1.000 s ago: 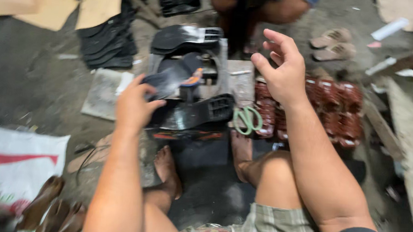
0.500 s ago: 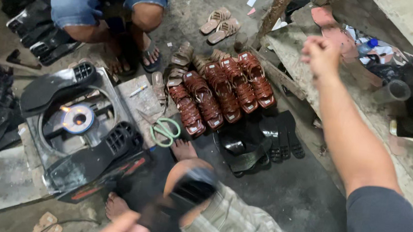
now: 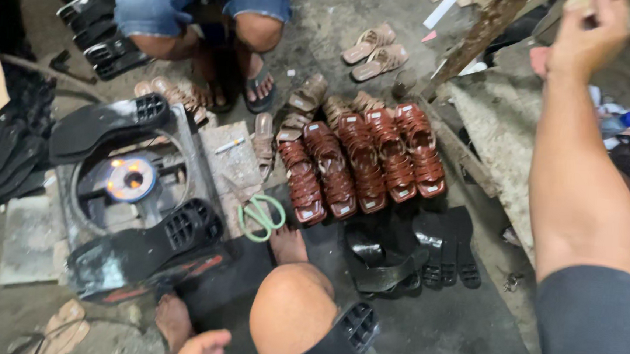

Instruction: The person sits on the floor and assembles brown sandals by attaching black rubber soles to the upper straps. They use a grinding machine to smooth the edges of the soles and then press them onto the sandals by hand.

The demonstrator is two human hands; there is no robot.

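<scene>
Black rubber shoe sole (image 3: 337,343) is lying against the person's bent knee (image 3: 292,308) at the bottom edge, long axis running diagonally lower-left to upper-right, ribbed heel end (image 3: 358,326) pointing up-right, tread facing up. Left hand (image 3: 202,349) is sitting at its lower end, mostly cropped; grip can't be judged. Right hand (image 3: 587,33) is fisted far off, top right, contents unclear. Open dark floor (image 3: 452,334) is lying right of the sole; brown woven sandals (image 3: 364,162) and green scissors (image 3: 262,216) are lying beyond.

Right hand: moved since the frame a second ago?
Yes. The right hand was over the heater beside the red-brown sandals; now it is far off to the right, reaching up past the sandal row toward the ledge.
</scene>
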